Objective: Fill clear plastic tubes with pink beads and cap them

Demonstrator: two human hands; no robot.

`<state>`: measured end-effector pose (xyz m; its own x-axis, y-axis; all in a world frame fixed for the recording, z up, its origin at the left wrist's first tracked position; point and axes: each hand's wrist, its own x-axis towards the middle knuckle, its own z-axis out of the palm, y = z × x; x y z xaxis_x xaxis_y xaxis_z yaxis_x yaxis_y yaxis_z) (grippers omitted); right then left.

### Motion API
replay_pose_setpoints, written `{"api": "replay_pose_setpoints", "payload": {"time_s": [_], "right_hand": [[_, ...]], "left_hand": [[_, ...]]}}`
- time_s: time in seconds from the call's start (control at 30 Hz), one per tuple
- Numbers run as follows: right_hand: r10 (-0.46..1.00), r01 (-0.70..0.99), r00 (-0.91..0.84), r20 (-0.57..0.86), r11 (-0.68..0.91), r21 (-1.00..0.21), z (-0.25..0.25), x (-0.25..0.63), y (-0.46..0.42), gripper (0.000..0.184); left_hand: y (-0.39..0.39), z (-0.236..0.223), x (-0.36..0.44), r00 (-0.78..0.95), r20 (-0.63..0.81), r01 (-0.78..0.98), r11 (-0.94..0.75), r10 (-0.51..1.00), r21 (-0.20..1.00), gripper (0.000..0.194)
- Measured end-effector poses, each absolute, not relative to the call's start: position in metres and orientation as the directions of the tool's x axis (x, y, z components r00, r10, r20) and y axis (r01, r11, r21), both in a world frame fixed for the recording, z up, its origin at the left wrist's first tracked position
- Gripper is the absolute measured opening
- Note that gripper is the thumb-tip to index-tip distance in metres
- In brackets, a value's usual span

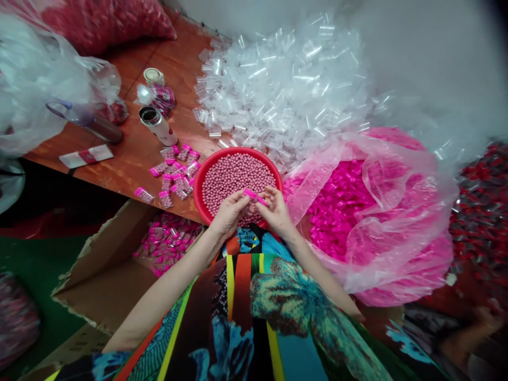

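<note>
Over the near rim of a red bowl (198, 198) full of small pink beads (234, 172), my two hands are close together. My left hand (229, 212) pinches a bright pink cap (250, 193) between thumb and fingertips. In my right hand (277, 211) is another pink cap (262, 201), gripped by the fingers. Whether a clear container is attached to either cap is too small to tell. Left of the bowl, several clear containers (181, 185) with pink caps and beads inside lie on the table (130, 174).
Clear plastic pieces (278, 84) are heaped behind the bowl. On the right bulges a pink bag (400, 211) of pink caps (337, 201). A cardboard box (107, 270) below the table edge holds filled containers (170, 238). A metal flask (159, 127) and a tumbler (97, 127) stand left.
</note>
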<state>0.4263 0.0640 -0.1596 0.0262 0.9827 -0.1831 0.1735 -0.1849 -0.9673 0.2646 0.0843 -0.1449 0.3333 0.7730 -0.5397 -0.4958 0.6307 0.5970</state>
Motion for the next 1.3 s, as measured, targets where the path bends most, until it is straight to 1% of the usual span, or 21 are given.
{"api": "replay_pose_setpoints", "payload": {"time_s": [0.07,0.13,0.2,0.27,0.3,0.37,0.4,0.43,0.5,0.57,0.67,0.77,0.87,0.93,1.03,1.1,1.17,1.2,1.23,1.27,1.3], "right_hand": [[0.947,0.010,0.149,-0.286,-0.291,-0.957,-0.164,0.430,0.066,0.047],[0.929,-0.037,0.195,-0.315,-0.314,-0.949,-0.163,0.433,0.070,0.044],[0.955,0.050,0.151,-0.253,-0.263,-0.963,-0.157,0.433,0.073,0.037],[0.990,0.248,0.010,-0.141,-0.139,-0.959,-0.149,0.432,0.072,0.032],[0.993,0.362,-0.076,-0.092,-0.058,-0.931,-0.146,0.430,0.071,0.034],[0.978,0.551,-0.206,-0.043,0.080,-0.830,-0.142,0.425,0.067,0.053],[0.973,0.618,-0.230,-0.032,0.121,-0.777,-0.142,0.422,0.065,0.064],[0.972,0.665,-0.234,-0.022,0.144,-0.733,-0.143,0.419,0.064,0.070],[0.978,0.714,-0.207,0.020,0.165,-0.680,-0.149,0.414,0.063,0.069],[0.978,0.719,-0.195,0.079,0.197,-0.667,-0.155,0.412,0.065,0.062],[0.966,0.711,-0.218,0.138,0.255,-0.656,-0.162,0.413,0.068,0.057],[0.952,0.716,-0.268,0.146,0.299,-0.631,-0.168,0.416,0.069,0.051],[0.940,0.717,-0.324,0.107,0.318,-0.620,-0.174,0.418,0.066,0.047],[0.938,0.718,-0.338,0.072,0.306,-0.625,-0.179,0.416,0.061,0.046],[0.948,0.717,-0.320,-0.001,0.241,-0.654,-0.185,0.411,0.054,0.047],[0.950,0.687,-0.308,-0.050,0.185,-0.703,-0.190,0.407,0.050,0.056],[0.959,0.637,-0.271,-0.084,0.113,-0.762,-0.196,0.406,0.048,0.074],[0.969,0.616,-0.226,-0.102,0.061,-0.786,-0.199,0.407,0.049,0.079],[0.978,0.601,-0.166,-0.124,0.001,-0.799,-0.202,0.407,0.049,0.080],[0.983,0.598,-0.109,-0.149,-0.055,-0.799,-0.205,0.407,0.051,0.073],[0.983,0.609,-0.069,-0.172,-0.095,-0.788,-0.208,0.405,0.054,0.062]], "left_hand": [[0.084,-0.148,0.263,0.312,-0.512,-0.423,0.599,0.800,0.680,0.037],[0.083,-0.149,0.263,0.323,-0.474,-0.345,0.568,0.819,0.747,0.038],[0.082,-0.148,0.265,0.344,-0.459,-0.307,0.560,0.819,0.769,0.040],[0.080,-0.148,0.267,0.329,-0.471,-0.326,0.567,0.818,0.756,0.041],[0.079,-0.148,0.268,0.313,-0.488,-0.343,0.576,0.815,0.742,0.041],[0.078,-0.148,0.270,0.293,-0.538,-0.374,0.612,0.791,0.696,0.043],[0.078,-0.148,0.271,0.290,-0.562,-0.381,0.632,0.775,0.674,0.044],[0.078,-0.148,0.272,0.291,-0.580,-0.386,0.648,0.761,0.657,0.045],[0.078,-0.147,0.274,0.290,-0.589,-0.403,0.654,0.754,0.640,0.044],[0.079,-0.146,0.275,0.286,-0.576,-0.419,0.641,0.766,0.644,0.042],[0.080,-0.147,0.276,0.299,-0.574,-0.424,0.645,0.762,0.636,0.042],[0.078,-0.152,0.276,0.308,-0.585,-0.417,0.659,0.751,0.626,0.043],[0.073,-0.158,0.277,0.305,-0.602,-0.394,0.673,0.738,0.626,0.042],[0.070,-0.163,0.277,0.315,-0.623,-0.373,0.697,0.716,0.612,0.040],[0.066,-0.168,0.276,0.326,-0.662,-0.330,0.737,0.675,0.590,0.033],[0.066,-0.170,0.271,0.284,-0.683,-0.301,0.739,0.673,0.603,0.029],[0.068,-0.175,0.259,0.183,-0.675,-0.282,0.696,0.714,0.660,0.028],[0.072,-0.178,0.249,0.104,-0.650,-0.268,0.651,0.752,0.710,0.028],[0.076,-0.182,0.235,0.005,-0.606,-0.237,0.590,0.795,0.772,0.027],[0.082,-0.187,0.219,-0.106,-0.540,-0.182,0.518,0.835,0.836,0.027],[0.089,-0.192,0.201,-0.220,-0.457,-0.101,0.446,0.862,0.889,0.026]]}}
